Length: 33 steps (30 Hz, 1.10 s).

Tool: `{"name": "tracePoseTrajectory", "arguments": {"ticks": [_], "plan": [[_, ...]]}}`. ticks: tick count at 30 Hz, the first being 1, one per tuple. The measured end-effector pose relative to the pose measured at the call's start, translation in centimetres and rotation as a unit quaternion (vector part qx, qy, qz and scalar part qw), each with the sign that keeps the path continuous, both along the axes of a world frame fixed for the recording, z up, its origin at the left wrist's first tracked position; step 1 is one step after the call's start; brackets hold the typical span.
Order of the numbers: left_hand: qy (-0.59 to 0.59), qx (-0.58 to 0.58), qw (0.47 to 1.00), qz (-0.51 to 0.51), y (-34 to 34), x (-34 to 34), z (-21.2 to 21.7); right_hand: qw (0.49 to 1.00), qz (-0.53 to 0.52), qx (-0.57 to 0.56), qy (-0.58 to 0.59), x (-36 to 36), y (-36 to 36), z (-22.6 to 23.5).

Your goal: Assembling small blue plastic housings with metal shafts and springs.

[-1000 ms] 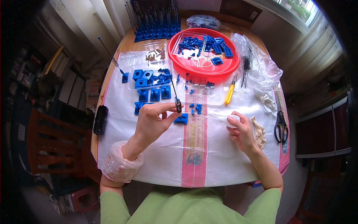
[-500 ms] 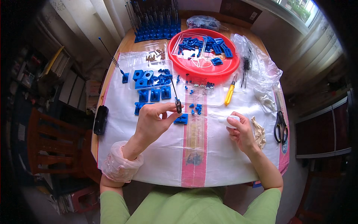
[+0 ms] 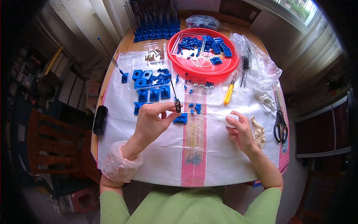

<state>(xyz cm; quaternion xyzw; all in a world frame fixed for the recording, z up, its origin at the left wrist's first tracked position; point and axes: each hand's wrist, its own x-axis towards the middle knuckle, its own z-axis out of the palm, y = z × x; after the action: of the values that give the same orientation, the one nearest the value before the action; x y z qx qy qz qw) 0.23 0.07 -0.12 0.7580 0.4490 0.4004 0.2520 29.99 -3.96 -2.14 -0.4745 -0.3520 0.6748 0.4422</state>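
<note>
Left hand [image 3: 152,121] pinches a black coil spring [image 3: 177,106], right hand [image 3: 242,133] closes round a small white object [image 3: 231,120], scissors [image 3: 280,128] near the table's [image 3: 126,45] right edge.

The upper garment is a plain, light-green fabric shirt [image 3: 186,206] with short sleeves [image 3: 113,209]. A pale-pink, softly bunched, faintly patterned sleeve cover [image 3: 122,164] encircles the left forearm [image 3: 111,184]. The left hand [image 3: 154,121] and right hand [image 3: 240,131] are bare.

Table cover [image 3: 156,168]: pale lettering [image 3: 284,148] on blue patch [image 3: 284,143], right edge | dark panel [image 3: 238,10]: white label [image 3: 253,15], unreadably small
</note>
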Motion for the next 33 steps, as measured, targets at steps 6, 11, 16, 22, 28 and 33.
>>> {"name": "tracePoseTrajectory", "arguments": {"ticks": [6, 11, 16, 22, 28, 33], "plan": [[-0.002, -0.002, 1.000, -0.001, -0.04, 0.08, 0.15, 1.000, 0.002, -0.010, -0.008, -0.06, -0.03, 0.20], [0.005, -0.010, 1.000, 0.003, -0.20, 0.10, 0.40, 1.000, 0.005, -0.009, -0.003, -0.10, 0.02, 0.22], [0.005, -0.002, 1.000, 0.000, -0.03, -0.01, 0.18, 1.000, -0.002, 0.001, 0.005, 0.05, -0.12, 0.02], [0.003, -0.001, 1.000, 0.003, -0.08, 0.00, 0.23, 1.000, 0.006, -0.017, -0.005, -0.09, -0.09, 0.53], [0.008, -0.004, 1.000, 0.006, -0.14, 0.13, 0.52, 1.000, 0.004, -0.017, 0.003, -0.29, -0.12, 0.64], [0.006, -0.005, 1.000, 0.005, -0.11, 0.08, 0.38, 1.000, 0.002, -0.009, 0.013, -0.13, -0.13, 0.48]]}}
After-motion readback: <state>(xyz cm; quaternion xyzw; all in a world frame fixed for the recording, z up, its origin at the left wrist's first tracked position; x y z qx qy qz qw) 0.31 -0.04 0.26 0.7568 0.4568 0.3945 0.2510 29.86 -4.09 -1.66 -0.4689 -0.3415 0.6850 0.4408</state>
